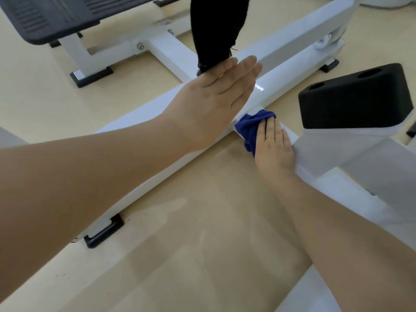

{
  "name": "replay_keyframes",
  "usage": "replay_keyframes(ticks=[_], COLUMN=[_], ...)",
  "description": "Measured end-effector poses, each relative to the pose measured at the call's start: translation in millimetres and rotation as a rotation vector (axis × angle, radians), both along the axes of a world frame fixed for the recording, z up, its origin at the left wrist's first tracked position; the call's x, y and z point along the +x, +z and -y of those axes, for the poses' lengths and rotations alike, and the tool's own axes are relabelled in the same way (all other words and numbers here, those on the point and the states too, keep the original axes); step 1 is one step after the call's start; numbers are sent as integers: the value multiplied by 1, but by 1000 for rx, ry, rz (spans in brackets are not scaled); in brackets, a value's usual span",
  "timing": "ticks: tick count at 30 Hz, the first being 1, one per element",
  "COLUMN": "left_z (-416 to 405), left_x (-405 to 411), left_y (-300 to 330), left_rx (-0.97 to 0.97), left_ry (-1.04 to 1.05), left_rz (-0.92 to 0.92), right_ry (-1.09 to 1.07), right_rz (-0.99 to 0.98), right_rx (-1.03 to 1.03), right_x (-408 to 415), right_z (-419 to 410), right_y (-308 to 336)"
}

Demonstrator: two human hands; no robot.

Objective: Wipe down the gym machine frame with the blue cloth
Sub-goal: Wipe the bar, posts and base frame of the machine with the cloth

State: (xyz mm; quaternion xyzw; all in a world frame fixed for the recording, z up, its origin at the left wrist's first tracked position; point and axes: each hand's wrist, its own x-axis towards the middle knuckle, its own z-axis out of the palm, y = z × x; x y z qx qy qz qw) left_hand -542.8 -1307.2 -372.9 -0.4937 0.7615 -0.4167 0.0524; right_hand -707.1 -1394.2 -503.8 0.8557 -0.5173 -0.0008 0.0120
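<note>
From my head view, my right hand (273,143) lies flat, fingers straight, pressing the bunched blue cloth (252,128) onto the short white cross-member just where it meets the long frame beam (281,73), which runs diagonally from lower left to upper right. My left hand (216,95) is spread open above that beam, holding nothing. To sweep along the beam I'd judge the black pad (355,97) at right and my own left forearm crowd the path.
</note>
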Motion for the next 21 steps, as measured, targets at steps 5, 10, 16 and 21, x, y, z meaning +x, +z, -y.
replay_keyframes(ticks=[5, 10, 16, 21], left_z=[-1, -5, -9, -11], left_x=[1, 6, 17, 18], left_y=[-5, 0, 3, 6], left_rx=[33, 48, 84, 37], left_ry=[-40, -9, 68, 79], left_rz=[-46, -56, 54, 42], right_ry=[25, -5, 14, 123], right_rz=[27, -155, -44, -156], right_rx=[118, -8, 27, -3], right_x=[15, -2, 16, 6], right_z=[11, -4, 4, 1], right_y=[6, 8, 4, 5])
